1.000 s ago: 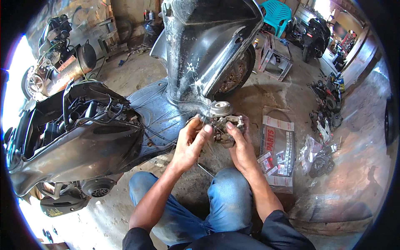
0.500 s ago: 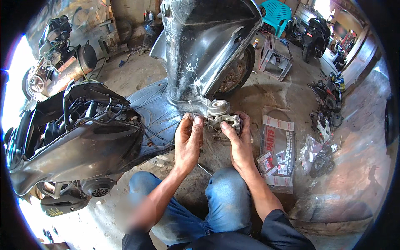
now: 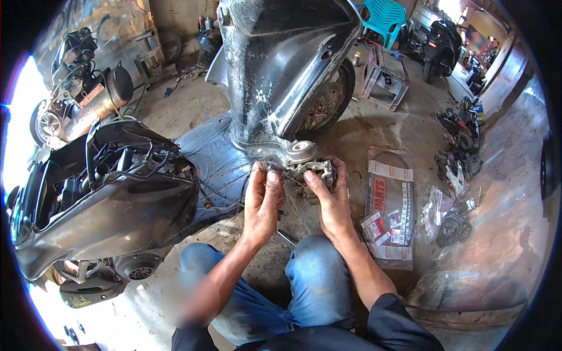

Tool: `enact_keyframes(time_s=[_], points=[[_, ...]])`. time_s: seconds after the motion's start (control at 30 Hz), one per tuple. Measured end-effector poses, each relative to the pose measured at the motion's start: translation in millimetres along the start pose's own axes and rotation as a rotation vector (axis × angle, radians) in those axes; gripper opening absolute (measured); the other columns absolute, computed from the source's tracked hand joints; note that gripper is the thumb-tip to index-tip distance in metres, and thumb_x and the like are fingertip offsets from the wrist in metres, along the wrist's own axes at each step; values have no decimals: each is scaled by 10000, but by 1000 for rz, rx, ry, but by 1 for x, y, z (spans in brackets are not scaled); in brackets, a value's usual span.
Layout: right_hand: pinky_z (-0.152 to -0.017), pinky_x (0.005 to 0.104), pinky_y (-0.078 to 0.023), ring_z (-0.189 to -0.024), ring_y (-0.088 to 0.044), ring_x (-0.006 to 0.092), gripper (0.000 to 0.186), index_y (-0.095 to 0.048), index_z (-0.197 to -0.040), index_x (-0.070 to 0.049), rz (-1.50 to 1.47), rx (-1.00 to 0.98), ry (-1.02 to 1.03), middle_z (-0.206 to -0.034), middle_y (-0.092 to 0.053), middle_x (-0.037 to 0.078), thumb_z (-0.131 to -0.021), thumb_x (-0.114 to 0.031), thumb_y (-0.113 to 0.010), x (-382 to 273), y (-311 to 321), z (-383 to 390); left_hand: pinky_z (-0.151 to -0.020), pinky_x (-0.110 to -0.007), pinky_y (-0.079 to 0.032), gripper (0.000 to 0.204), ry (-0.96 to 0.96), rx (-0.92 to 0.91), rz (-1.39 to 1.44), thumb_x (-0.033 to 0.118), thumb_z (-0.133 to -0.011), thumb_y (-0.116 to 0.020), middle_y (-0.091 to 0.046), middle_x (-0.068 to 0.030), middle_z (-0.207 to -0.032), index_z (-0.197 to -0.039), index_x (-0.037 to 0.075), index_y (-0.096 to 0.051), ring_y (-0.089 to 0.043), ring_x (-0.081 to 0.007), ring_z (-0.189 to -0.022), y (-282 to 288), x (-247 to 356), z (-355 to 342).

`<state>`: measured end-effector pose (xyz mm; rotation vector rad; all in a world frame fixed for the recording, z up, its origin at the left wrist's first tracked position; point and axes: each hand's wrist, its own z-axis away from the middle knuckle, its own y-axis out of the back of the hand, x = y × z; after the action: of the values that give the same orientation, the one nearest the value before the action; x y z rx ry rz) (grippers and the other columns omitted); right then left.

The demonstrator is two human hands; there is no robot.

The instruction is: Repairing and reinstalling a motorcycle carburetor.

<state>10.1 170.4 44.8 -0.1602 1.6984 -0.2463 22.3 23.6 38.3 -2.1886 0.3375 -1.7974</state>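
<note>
My right hand (image 3: 332, 206) grips a grimy metal assembly (image 3: 317, 168) with small fittings, my thumb pressed on its front. A round silver housing (image 3: 301, 150) sits at its top. My left hand (image 3: 262, 206) is closed, thumb upright, on a small piece (image 3: 274, 167) at the assembly's left side; I cannot make out exactly what it is. Both hands are in front of a worn black scooter body (image 3: 260, 76), beside its grey-blue footboard (image 3: 205, 152). A thin metal rod (image 3: 285, 238) shows below them, near my knees.
An open-framed rear body (image 3: 117, 216) lies left. A packet of parts (image 3: 387, 222), plastic bags (image 3: 445, 225) and a pile of parts (image 3: 465, 140) are on the right floor. An engine with a tank (image 3: 88, 105), a crate (image 3: 383, 79), a teal chair (image 3: 380, 17) and another scooter (image 3: 439, 50) stand behind.
My left hand has turned more upright since a second ago, its thumb rising beside the assembly. My right hand has shifted slightly left, still gripping it. The view has moved slightly.
</note>
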Motion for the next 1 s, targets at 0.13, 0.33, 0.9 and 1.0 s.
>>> enact_keyframes(time_s=[0.13,0.33,0.9,1.0], points=[[-951,307,-461,-1074,-554,137,486,-442,-1323,-81,-25,40,-16,-1167,-580,47,-964,-213,-743,-1,1,-1,-808,-253,-507,575,46,-73,-3,219,-1006,-695,-582,-66,-1177,-1426,20,-357,-595,-100,-1033,-5,0,2],[-948,301,-463,-1069,-557,133,471,-457,-1312,-79,-11,32,-10,-1162,-587,44,-962,-208,-744,1,0,-1,-620,-221,-437,513,132,-8,-52,206,-1005,-697,-585,-62,-1156,-1380,40,-389,-549,-60,-812,-5,-2,1],[-941,310,-473,-1071,-549,129,472,-445,-1333,-91,-125,14,-71,-1180,-561,42,-971,-203,-727,4,4,-1,-734,-314,-532,408,116,-321,34,61,-1052,-520,-680,-114,-886,-1407,58,-320,-678,-162,-784,3,15,-4],[-925,320,-475,-1082,-554,130,453,-457,-1350,-105,-145,13,-119,-1162,-564,32,-969,-150,-698,3,3,0,-689,-309,-535,404,160,-279,25,91,-1057,-553,-679,-108,-879,-1393,53,-332,-666,-153,-708,1,17,-4]])
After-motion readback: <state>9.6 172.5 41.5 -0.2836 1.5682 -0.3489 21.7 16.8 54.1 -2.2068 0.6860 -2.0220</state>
